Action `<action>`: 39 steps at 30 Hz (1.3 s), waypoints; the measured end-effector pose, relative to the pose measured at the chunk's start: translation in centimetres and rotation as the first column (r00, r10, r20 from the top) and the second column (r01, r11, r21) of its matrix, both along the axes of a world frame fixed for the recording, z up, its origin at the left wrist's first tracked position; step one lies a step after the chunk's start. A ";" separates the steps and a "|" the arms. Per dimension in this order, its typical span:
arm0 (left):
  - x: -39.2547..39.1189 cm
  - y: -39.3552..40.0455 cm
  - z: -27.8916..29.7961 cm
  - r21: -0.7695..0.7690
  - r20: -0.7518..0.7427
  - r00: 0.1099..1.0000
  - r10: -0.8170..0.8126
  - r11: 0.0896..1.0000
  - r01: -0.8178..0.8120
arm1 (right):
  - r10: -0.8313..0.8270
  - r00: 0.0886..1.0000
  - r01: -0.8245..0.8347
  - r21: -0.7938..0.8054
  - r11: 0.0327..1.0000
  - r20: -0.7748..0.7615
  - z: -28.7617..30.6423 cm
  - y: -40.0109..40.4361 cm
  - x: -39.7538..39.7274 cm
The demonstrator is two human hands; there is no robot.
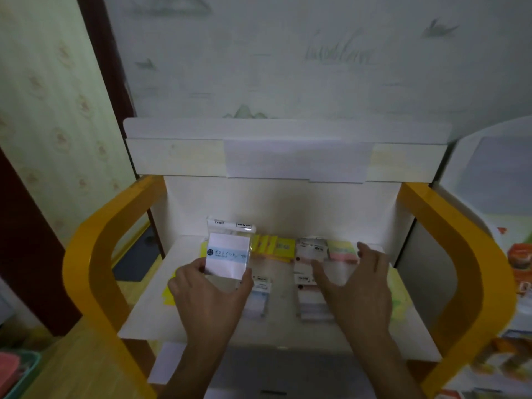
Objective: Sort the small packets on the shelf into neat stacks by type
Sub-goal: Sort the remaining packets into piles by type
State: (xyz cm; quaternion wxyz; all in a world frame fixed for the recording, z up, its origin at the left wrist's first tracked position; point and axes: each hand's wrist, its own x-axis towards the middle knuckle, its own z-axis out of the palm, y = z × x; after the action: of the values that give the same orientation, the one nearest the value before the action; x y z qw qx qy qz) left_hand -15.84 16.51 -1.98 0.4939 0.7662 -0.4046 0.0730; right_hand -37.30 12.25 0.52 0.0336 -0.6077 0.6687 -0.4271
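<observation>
While our left hand (211, 286) pinched one clear sticky-note packet (229, 250) above the white shelf (149, 312), our right hand (357, 280) hovered released over two similar packets (312, 283).

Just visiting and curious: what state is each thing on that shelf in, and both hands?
Left hand: holds the white packet, lifted.
White packet: upright, off the shelf.
Right hand: open, fingers spread above the clear packets, holding nothing.
Clear packets: lying flat.
Yellow packets: lying at the back.
Pink-green packet: lying flat.
Shelf: holds loose packets.
</observation>
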 end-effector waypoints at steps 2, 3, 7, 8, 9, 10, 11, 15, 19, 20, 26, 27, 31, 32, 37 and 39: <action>-0.1 -0.1 -0.2 0.008 0.023 1.000 0.006 1.000 -0.007 | 0.008 1.000 -0.007 -0.043 0.999 0.009 1.1 0.2 -0.7; -0.2 -0.2 -0.4 0.012 0.034 0.999 0.013 1.000 -0.013 | 0.013 1.000 -0.012 -0.048 0.999 0.019 1.4 0.2 -0.9; -0.4 -1.1 -1.7 0.071 0.107 0.994 0.028 0.997 -0.036 | 0.043 0.998 -0.042 -0.016 0.999 0.050 1.2 0.3 -1.2; -0.4 -1.4 -2.2 0.126 0.133 0.991 0.030 0.991 -0.047 | 0.047 0.997 -0.047 -0.005 0.999 0.055 1.1 0.4 -1.2; -0.4 -1.7 -2.7 0.189 0.155 0.988 0.022 0.981 -0.052 | 0.051 0.997 -0.051 0.001 0.999 0.059 1.0 0.4 -1.2; -0.4 -2.0 -3.1 0.245 0.169 0.986 0.010 0.968 -0.051 | 0.054 0.997 -0.054 0.004 0.999 0.062 0.9 0.5 -1.2; -0.5 -2.2 -3.6 0.290 0.177 0.984 -0.002 0.956 -0.050 | 0.057 0.996 -0.057 0.005 0.998 0.064 0.8 0.6 -1.2; -0.8 -3.0 -4.1 0.465 0.226 0.972 -0.061 0.884 -0.052 | 0.074 0.996 -0.074 -0.008 0.997 0.053 0.8 0.6 -1.2; -1.2 -3.2 -4.6 0.453 0.267 0.962 -0.064 0.889 -0.066 | 0.088 0.995 -0.088 -0.007 0.996 0.051 1.1 0.7 -0.9; -1.2 -3.2 -4.7 0.449 0.274 0.960 -0.062 0.891 -0.071 | 0.089 0.995 -0.088 -0.007 0.996 0.048 1.1 0.8 -0.8; -1.1 -3.2 -5.5 0.567 0.265 0.960 -0.093 0.820 -0.077 | 0.081 0.996 -0.081 -0.005 0.997 0.038 0.5 0.9 -0.8; -1.0 -3.1 -5.9 0.609 0.271 0.956 -0.116 0.789 -0.077 | 0.082 0.996 -0.082 -0.009 0.997 0.038 0.3 1.0 -0.9; -0.9 -2.7 -6.6 0.658 0.289 0.947 -0.140 0.748 -0.090 | 0.084 0.996 -0.084 -0.008 0.996 0.041 -0.3 1.3 -0.7; -1.0 -2.6 -6.4 0.659 0.304 0.942 -0.141 0.745 -0.101 | 0.086 0.996 -0.086 -0.007 0.996 0.039 -0.3 1.3 -0.7; -0.5 -2.9 -4.0 0.582 0.303 0.949 -0.091 0.806 -0.109 | 0.097 0.995 -0.097 -0.003 0.995 0.040 -0.3 0.9 -1.0; 0.3 -3.8 -2.3 0.506 0.329 0.942 -0.072 0.855 -0.112 | 0.109 0.993 -0.108 -0.010 0.994 0.044 0.1 0.7 -1.2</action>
State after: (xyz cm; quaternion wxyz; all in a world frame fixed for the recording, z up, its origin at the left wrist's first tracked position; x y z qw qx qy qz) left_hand -15.52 12.73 -4.24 0.1923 0.8510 -0.4792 0.0961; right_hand -38.47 12.91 0.61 0.0695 -0.6336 0.6321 -0.4406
